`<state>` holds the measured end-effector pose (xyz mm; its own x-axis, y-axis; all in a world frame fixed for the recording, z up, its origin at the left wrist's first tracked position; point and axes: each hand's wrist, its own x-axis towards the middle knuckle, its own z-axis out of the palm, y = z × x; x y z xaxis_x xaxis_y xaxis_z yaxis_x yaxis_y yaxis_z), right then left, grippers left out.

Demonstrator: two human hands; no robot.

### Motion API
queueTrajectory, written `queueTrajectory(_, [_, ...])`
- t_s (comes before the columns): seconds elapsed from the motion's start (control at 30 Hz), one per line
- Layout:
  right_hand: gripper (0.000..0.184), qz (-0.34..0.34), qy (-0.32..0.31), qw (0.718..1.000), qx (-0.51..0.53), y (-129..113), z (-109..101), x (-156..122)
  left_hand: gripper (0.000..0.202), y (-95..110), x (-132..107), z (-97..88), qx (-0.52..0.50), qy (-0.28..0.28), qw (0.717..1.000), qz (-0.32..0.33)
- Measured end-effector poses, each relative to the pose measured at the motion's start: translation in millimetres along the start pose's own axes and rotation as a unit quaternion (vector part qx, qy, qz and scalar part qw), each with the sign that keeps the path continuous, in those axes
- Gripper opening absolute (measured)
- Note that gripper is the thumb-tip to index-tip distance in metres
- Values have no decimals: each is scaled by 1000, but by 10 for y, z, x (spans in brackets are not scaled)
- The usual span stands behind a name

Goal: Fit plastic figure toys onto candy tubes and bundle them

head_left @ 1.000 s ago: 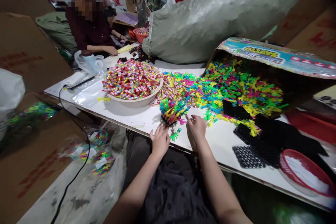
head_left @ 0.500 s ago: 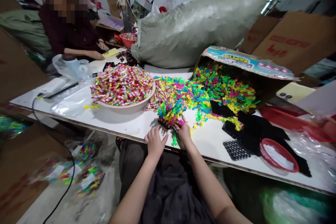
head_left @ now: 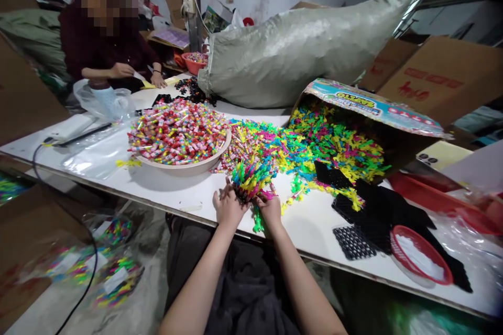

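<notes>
A dense cluster of small green, yellow, pink and blue plastic figures [head_left: 253, 178] stands upright near the table's front edge, in what looks like a dark holder mostly hidden by my hands. My left hand [head_left: 230, 208] is closed around the left side of this cluster. On the opposite side my right hand [head_left: 270, 211] grips it, fingertips partly hidden by the figures. Below the cluster, between my hands, a green figure [head_left: 258, 220] lies on the table. Behind them spreads a loose heap of similar figures [head_left: 281, 141], spilling from a tipped carton [head_left: 408, 131].
A wide basin [head_left: 184, 168] heaped with wrapped, candy-like sticks stands to the left. Black grid trays [head_left: 353, 243] and a red basket [head_left: 448, 272] lie at right. A big grey sack [head_left: 294, 63] rests behind. Across the table sits a co-worker [head_left: 106, 47].
My left hand has come from resting beside the cluster to grasping its side. The cluster has tilted slightly. Across the table, the co-worker's hands have shifted over a yellow piece.
</notes>
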<state>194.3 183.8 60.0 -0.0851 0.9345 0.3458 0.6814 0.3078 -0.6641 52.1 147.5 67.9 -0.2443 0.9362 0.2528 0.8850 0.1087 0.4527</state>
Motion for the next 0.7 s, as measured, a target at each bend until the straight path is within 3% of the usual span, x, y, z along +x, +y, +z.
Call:
queueTrajectory(0.33, [21,-14,19,1000,14,-58,-10,-41,78,10,-2,-26,-14,3,1000,25])
queueTrajectory(0.5, [12,40,47,997,41,-118,-57,-84,78,3,-10,-32,-13,-4,1000,27])
queueTrajectory(0.7, [9,25,75,997,15,-115,-251,-177,78,5,-6,-60,-11,-20,999,23])
